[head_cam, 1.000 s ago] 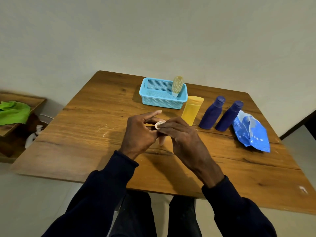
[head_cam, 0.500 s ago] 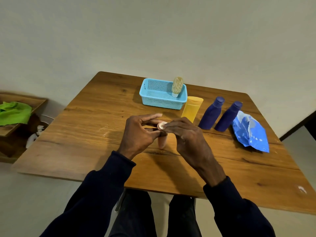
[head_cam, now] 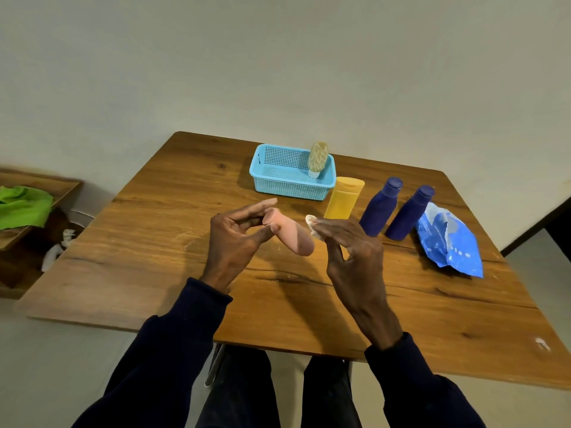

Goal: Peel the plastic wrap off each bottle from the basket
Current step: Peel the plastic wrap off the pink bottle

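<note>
We see the left hand (head_cam: 234, 245) above the brown wooden bench (head_cam: 148, 267). Its thumb and fingers (head_cam: 256, 211) pinch one end of a smooth pink plastic bottle (head_cam: 295, 236), held tilted in the air. Just beside it, the right hand (head_cam: 352, 261) pinches a small white piece (head_cam: 310, 223), its other fingers spread. Beyond the right fingers stand a yellow plastic bottle (head_cam: 344, 199), a dark blue plastic bottle (head_cam: 381, 208), a second dark blue bottle (head_cam: 409, 214) and a crumpled blue plastic wrapper (head_cam: 448, 242). Farthest, a light blue mesh basket (head_cam: 292, 188) holds a beige patterned bottle (head_cam: 318, 156).

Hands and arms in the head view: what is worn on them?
The left hand and right hand are bare, with no gloves, rings or watch showing. The left sleeve and right sleeve are long, plain dark navy fabric, ending at the wrists.
</note>
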